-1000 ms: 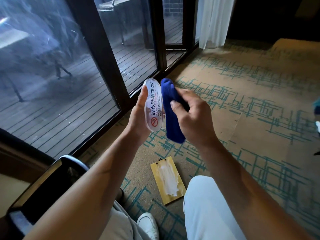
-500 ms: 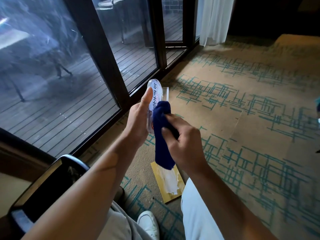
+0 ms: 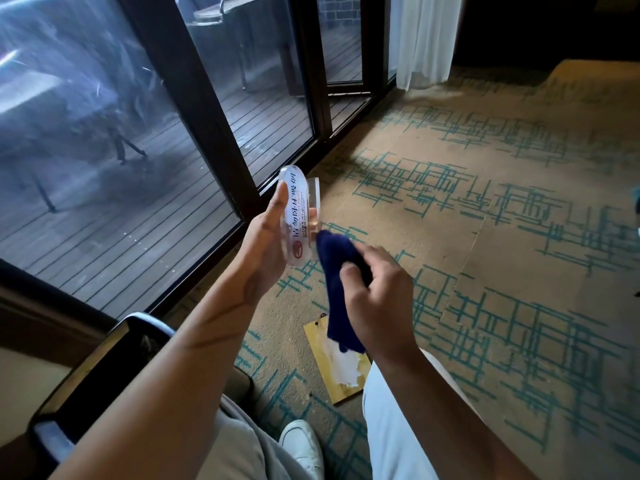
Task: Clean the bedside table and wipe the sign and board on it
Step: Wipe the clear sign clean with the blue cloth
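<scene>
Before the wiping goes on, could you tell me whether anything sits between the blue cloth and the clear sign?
Nothing visible does. The left hand holds the clear sign up, and the blue cloth in the right hand is right beside its lower edge.

Hotel rm: carpet (image 3: 485, 209), deck doors (image 3: 242, 98).

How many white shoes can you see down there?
1. A single white shoe shows at the bottom of the view on the patterned carpet, between the person's two legs. A second shoe may be hidden beneath the legs or arms.
</scene>
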`<state>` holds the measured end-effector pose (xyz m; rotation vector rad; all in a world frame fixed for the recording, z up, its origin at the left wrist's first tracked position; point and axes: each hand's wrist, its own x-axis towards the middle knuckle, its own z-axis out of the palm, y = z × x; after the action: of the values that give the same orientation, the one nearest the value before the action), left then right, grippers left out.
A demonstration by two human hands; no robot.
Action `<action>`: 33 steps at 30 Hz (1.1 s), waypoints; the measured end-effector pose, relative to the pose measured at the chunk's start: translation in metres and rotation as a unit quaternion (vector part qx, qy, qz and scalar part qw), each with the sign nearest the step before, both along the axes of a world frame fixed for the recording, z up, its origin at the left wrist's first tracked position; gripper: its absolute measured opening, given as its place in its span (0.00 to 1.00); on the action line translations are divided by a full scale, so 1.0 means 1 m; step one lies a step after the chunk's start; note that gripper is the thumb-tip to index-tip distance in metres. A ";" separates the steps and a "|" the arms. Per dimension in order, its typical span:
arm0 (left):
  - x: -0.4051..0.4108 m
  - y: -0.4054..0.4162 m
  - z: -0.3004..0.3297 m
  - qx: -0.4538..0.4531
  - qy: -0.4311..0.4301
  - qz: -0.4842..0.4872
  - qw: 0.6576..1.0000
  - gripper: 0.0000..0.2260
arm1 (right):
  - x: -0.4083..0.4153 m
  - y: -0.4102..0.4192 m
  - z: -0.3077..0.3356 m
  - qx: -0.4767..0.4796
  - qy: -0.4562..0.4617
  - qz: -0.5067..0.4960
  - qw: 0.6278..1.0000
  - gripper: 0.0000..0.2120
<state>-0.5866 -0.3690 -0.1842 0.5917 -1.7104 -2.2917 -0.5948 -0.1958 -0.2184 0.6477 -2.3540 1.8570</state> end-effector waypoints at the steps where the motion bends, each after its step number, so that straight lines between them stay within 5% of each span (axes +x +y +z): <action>1: 0.000 0.001 0.001 -0.004 -0.005 -0.017 1.000 0.26 | -0.001 -0.002 0.001 0.008 0.015 -0.025 1.000 0.17; 5: -0.001 0.005 -0.002 0.010 0.004 -0.021 1.000 0.23 | -0.005 -0.010 -0.002 0.073 0.051 -0.008 0.996 0.19; 9: -0.003 0.007 -0.002 -0.074 -0.039 -0.011 0.996 0.26 | -0.005 -0.014 -0.012 0.114 0.072 0.009 0.991 0.26; 13: -0.004 0.009 -0.002 -0.106 -0.050 -0.013 0.993 0.27 | -0.012 -0.012 -0.010 0.133 0.092 0.014 0.987 0.17; 17: -0.003 0.009 0.002 -0.034 -0.056 0.004 0.998 0.29 | -0.019 -0.008 -0.003 0.114 0.098 0.022 0.988 0.12; 24: 0.007 0.006 0.007 -0.011 -0.024 0.027 0.999 0.14 | -0.035 0.012 0.007 0.017 0.032 0.074 0.997 0.08; 30: 0.012 0.013 0.015 -0.061 -0.009 -0.015 0.998 0.18 | -0.036 0.025 0.003 -0.149 -0.188 0.130 0.962 0.06; 33: 0.014 0.016 0.019 -0.170 -0.036 -0.020 0.985 0.19 | -0.038 0.026 -0.002 -0.176 -0.234 0.124 0.948 0.07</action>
<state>-0.5726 -0.3526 -0.1652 0.5770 -2.1024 -1.9552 -0.6325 -0.1697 -0.2206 0.5242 -2.1530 2.7206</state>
